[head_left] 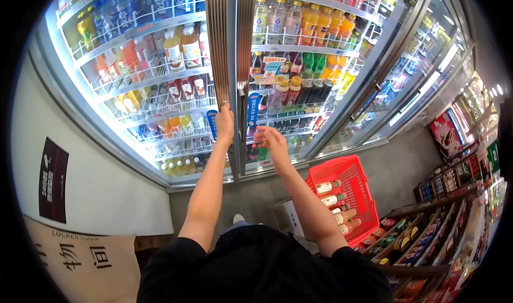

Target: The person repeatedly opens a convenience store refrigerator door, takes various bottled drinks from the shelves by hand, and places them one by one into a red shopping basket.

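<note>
My left hand [225,123] is closed around the lower part of a long ribbed door handle [217,41] on the left glass fridge door. My right hand [272,143] is in front of the right fridge door, its fingers loosely bent and apart, with nothing visible in them. Nearest to it is a blue label [253,109] beside the right door's handle [245,46]. Another blue label [212,124] sits just left of my left hand. Behind the glass stand rows of bottles, such as orange drinks [324,22] and white-labelled bottles [191,46].
A red shopping basket [370,196] holding several bottles [334,200] is below my right forearm. At the lower right stand shelves of packaged goods [417,239]. A white wall panel with a dark sign [53,180] lies left, above a beige curtain [85,265]. More fridge doors [406,84] continue right.
</note>
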A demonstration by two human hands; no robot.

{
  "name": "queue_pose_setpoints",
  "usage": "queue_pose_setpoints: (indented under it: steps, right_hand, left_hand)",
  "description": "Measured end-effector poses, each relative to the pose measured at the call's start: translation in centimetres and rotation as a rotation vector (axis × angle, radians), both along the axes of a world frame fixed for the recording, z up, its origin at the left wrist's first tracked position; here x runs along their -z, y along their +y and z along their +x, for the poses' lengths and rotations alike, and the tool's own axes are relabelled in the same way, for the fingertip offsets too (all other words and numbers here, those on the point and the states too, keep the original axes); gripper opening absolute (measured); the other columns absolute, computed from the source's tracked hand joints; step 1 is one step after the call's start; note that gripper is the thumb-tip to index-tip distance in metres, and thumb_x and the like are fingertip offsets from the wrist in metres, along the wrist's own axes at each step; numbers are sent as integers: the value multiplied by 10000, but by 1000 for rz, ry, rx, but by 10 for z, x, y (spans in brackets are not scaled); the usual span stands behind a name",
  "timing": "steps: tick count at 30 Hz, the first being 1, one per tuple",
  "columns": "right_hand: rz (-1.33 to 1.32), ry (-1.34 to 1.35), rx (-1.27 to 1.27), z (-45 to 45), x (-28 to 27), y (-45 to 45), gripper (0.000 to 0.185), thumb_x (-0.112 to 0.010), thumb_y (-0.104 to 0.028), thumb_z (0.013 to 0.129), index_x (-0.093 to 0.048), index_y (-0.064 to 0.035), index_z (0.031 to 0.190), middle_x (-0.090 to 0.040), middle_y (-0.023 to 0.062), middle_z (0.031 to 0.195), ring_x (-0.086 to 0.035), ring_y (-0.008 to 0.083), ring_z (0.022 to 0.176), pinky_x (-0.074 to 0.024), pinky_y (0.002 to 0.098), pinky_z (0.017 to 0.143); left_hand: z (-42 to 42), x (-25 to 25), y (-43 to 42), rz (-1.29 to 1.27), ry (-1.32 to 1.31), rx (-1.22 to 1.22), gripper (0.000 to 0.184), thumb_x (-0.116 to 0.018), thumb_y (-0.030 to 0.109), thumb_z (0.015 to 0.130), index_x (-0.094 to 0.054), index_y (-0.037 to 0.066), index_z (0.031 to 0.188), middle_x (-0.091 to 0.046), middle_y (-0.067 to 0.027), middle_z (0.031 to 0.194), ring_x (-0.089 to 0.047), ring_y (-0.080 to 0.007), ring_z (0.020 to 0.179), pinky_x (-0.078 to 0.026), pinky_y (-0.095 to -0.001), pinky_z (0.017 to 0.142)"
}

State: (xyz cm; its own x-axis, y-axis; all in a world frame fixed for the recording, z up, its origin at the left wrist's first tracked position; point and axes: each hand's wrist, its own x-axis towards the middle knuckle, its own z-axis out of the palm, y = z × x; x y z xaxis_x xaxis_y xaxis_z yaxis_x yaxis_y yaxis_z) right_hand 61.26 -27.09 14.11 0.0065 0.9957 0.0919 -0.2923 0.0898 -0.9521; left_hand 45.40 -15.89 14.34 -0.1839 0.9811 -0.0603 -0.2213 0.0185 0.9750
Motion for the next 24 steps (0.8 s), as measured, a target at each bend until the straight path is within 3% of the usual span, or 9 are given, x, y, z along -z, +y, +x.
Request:
queue_pose_setpoints:
  steps: [2,4,8,12,16,18,19,22,24]
  right_hand:
    - [34,-4,-7,4,-3,-4,326,-450,-234,1024,-594,-5,1206,-671,107,1029,-635,154,919,-525,290,796]
    - [13,8,-26,5,-8,-14,287,-457,-225,1022,-629,-52,1173,-675,58,1025,-614,105,907,-482,245,774]
    - [22,7,-88,8,-20,-46,290,-458,-224,1022,-627,-54,1185,-677,61,1027,-617,109,912,-479,249,785]
    - [79,-34,-158,7,-24,-80,298,-449,-215,1022,-622,-57,1207,-680,62,1033,-623,122,924,-479,265,793]
    - [77,-18,-188,0,-19,-105,326,-454,-217,1015,-578,-51,1268,-666,88,1076,-625,142,947,-491,269,815]
    - [64,-9,-213,-5,-19,-114,332,-455,-221,1015,-562,-61,1286,-660,85,1076,-621,141,949,-492,274,816]
    - [61,-18,-212,-7,-16,-117,322,-444,-210,1007,-571,-77,1272,-678,69,1070,-606,118,929,-476,263,802]
    - [43,7,-251,-15,-18,-127,328,-451,-212,1004,-566,-77,1281,-666,77,1067,-602,122,934,-480,265,801]
    - [53,11,-271,-21,-23,-131,329,-451,-210,1005,-565,-72,1281,-664,81,1065,-602,125,936,-483,269,803]
  left_hand:
    - [0,5,-27,46,-82,-24,524,-438,394,965,-309,179,505,-274,63,470,-246,-84,411,-167,-293,433]
    - [-3,11,-50,65,-67,-47,501,-444,375,967,-303,176,529,-272,65,489,-243,-78,420,-163,-289,437]
    - [-6,9,-102,63,-161,-131,487,-466,359,955,-306,162,539,-311,60,504,-270,-70,439,-174,-276,447]
    - [-12,0,-167,33,-169,-249,434,-506,340,944,-411,129,576,-365,48,532,-333,-75,486,-244,-266,484]
    - [-19,5,-236,100,-9,-431,296,-592,305,935,-521,74,765,-487,16,722,-427,-90,642,-356,-264,595]
    - [-18,4,-265,315,229,-794,224,-650,236,915,-527,49,915,-504,-7,833,-448,-108,721,-401,-288,661]
    - [-25,0,-281,373,572,-910,259,-690,157,901,-504,48,1045,-490,-30,934,-446,-97,831,-404,-264,736]
    - [-22,-28,-316,491,535,-984,192,-662,139,919,-514,42,994,-486,-9,884,-444,-91,806,-400,-249,724]
    - [-10,-53,-324,600,477,-760,128,-632,102,935,-534,25,908,-499,16,819,-447,-72,738,-397,-231,679]
